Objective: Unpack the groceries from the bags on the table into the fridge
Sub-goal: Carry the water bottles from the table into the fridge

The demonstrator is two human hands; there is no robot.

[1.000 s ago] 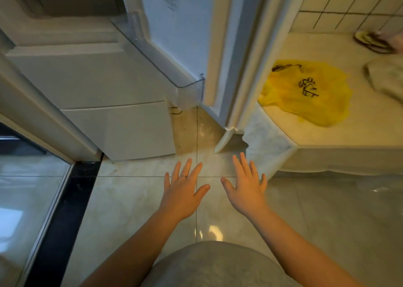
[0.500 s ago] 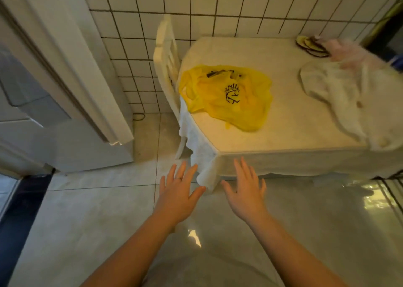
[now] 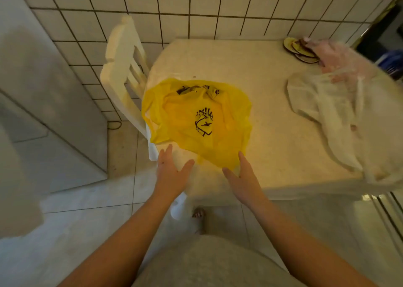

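Yellow bag (image 3: 196, 120): lies flat and crumpled on the near-left part of the table (image 3: 250, 68), just beyond both hands. Black print faces up.
Yellow bag contents: none visible. The film shows no bulge, so the bag is probably empty or nearly so.
White bag (image 3: 340, 116): on the right part of the table, well apart from the yellow bag. It is translucent and slumped. Faint shapes show through but cannot be identified.
Pink bag (image 3: 340, 57): at the far-right corner, touching the white bag. It is blurred.
Left hand (image 3: 172, 173): spread, fingers straight, holding nothing, at the near-left corner of the table.
Right hand (image 3: 244, 177): spread, fingers straight, holding nothing. The fingertips are at the near edge of the yellow bag, and contact cannot be confirmed.
Fridge (image 3: 54, 112): at the left of the view, blurred, beside the chair (image 3: 122, 68).
Handling, judged: thin plastic film that is soft, very light and slippery, with no stiffness. It will collapse and slide on the table under a flat push.
Grip point, judged: pinch the film and do not press it. The dark crumpled strip at the far edge is probably the mouth or handles. Take hold there with 1 hand and lift to check the weight.
Handling of the 2 right-hand bags, judged: probably loaded. Gather the mouth and support the bottom.
Risk, judged: lifting a bag by its closed end would tip out any remaining item.
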